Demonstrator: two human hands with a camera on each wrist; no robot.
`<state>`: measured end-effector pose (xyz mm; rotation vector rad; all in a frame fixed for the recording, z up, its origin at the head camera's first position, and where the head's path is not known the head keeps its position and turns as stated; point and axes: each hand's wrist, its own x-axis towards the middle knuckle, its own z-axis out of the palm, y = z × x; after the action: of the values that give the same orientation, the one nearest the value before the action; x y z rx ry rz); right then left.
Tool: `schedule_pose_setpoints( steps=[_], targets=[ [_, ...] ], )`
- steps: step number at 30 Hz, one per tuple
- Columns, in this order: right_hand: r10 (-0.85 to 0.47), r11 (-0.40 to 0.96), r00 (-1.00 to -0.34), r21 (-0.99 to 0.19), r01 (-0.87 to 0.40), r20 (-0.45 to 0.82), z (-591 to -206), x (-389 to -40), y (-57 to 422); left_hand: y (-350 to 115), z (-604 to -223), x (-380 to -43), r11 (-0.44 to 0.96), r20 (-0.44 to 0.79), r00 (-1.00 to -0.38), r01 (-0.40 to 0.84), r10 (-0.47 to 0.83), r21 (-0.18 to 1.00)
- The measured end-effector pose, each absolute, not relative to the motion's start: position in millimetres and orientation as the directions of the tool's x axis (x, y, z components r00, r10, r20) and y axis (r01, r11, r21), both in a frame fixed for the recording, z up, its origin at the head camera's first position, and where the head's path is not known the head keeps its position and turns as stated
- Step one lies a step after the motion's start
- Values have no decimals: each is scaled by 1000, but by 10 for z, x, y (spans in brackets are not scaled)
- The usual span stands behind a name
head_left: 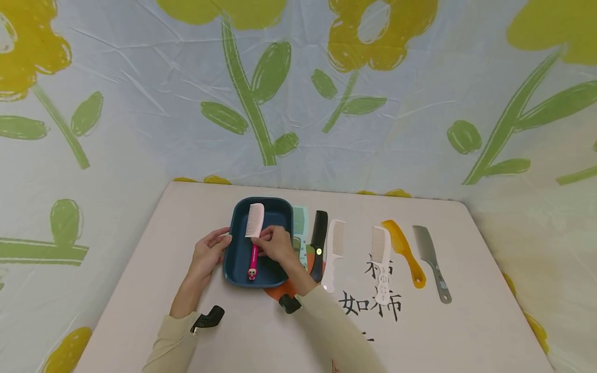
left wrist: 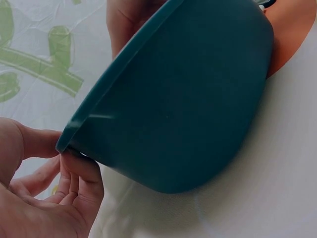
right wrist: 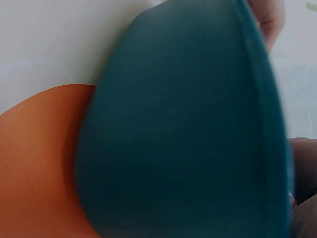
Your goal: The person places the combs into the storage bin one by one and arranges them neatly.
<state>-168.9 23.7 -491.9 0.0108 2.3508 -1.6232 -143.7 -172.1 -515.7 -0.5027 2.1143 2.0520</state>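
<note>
A dark blue rectangular basin (head_left: 228, 264) stands on the left half of the table. My left hand (head_left: 208, 254) pinches its left rim; in the left wrist view the thumb lies over the rim and the fingers are bent below it. Over the basin, my right hand (head_left: 279, 243) pinches a comb (head_left: 255, 220) with pale pink teeth and a bright pink handle where the two meet. The comb's teeth point left and its handle end, with a small figure, points toward me. In the right wrist view the basin's wall (right wrist: 178, 124) hides most of the right hand.
Right of the basin lie a mint comb (head_left: 300, 220), partly covered, a black comb (head_left: 319, 228), a white comb (head_left: 333, 254), a white patterned comb (head_left: 381, 246), an orange comb (head_left: 404, 248) and a grey comb (head_left: 434, 259). Flowered cloth walls (head_left: 298, 103) surround the table.
</note>
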Motion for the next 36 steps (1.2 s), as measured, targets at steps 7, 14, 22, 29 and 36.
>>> schedule_pose_setpoints(
  steps=[7, 14, 22, 29, 36],
  targets=[
    [-155, 365, -956, -914, 180, -250, -5030, -1718, 192, -1734, -5227, -1454, -2, -332, -934, -335, -133, 942],
    [-158, 367, -943, -904, 220, -294, -5056, -1724, 142, -1728, -5248, -1458, 5, -335, -932, -339, -140, 941],
    [-175, 397, -944, -898, 192, -280, -5122, -1742, 87, -1731, -5231, -1452, 25, -346, -928, -352, -136, 936],
    [-172, 520, -957, -846, 113, -234, -5101, -1718, 100, -1726, -5212, -1451, 19, -351, -926, -357, -143, 934],
    [-180, 506, -966, -860, 71, -186, -5103, -1683, 126, -1723, -5198, -1439, 18, -355, -923, -362, -150, 932]
  ],
)
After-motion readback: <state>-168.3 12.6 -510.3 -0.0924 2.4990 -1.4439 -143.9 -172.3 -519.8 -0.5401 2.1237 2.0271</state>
